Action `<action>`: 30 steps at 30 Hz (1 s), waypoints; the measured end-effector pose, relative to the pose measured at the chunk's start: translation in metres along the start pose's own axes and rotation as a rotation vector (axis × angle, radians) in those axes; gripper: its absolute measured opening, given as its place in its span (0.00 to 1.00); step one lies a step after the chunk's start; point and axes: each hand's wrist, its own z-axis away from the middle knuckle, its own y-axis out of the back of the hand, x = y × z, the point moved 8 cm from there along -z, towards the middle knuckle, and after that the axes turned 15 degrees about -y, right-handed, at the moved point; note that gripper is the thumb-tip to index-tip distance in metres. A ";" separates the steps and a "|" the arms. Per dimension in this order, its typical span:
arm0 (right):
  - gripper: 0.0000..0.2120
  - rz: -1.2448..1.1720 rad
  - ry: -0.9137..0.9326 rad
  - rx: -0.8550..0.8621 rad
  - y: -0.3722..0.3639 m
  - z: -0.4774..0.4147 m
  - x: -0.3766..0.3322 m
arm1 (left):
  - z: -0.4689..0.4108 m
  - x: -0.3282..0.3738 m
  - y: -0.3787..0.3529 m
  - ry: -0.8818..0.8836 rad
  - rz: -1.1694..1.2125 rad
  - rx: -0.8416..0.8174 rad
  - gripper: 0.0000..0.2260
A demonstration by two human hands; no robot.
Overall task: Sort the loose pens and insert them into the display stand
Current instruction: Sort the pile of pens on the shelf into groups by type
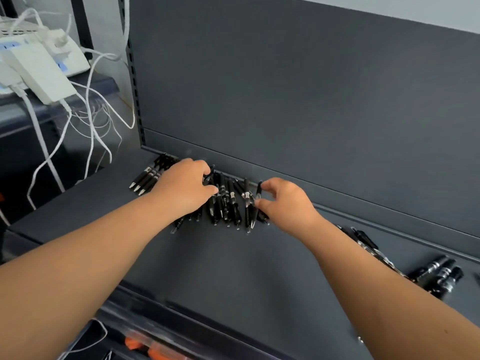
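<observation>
At far left, white chargers [44, 74] and cables hung beside the dark shelf [233, 268]. Against its back edge lay a short row of pens [145, 179], then the left hand [181, 188], fingers curled round the left end of the loose pile of pens [228, 201]. Right of the pile, the right hand [285, 201] pinched one pen [258, 193] between thumb and forefinger. More pens [439, 274] lay far right

both hands [183, 187] [287, 203] grip black pens [228, 201] on shelf [233, 268].
</observation>
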 end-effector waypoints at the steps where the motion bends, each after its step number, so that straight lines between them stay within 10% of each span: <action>1: 0.21 0.011 0.008 0.011 0.007 0.005 0.007 | 0.000 0.016 -0.003 -0.064 -0.026 0.003 0.21; 22: 0.17 0.317 -0.210 0.228 0.167 0.068 0.283 | 0.000 0.279 -0.154 -0.676 -0.024 -0.303 0.19; 30: 0.36 0.451 -0.120 0.033 0.158 0.059 0.304 | 0.004 0.310 -0.195 -0.695 -0.241 -0.599 0.32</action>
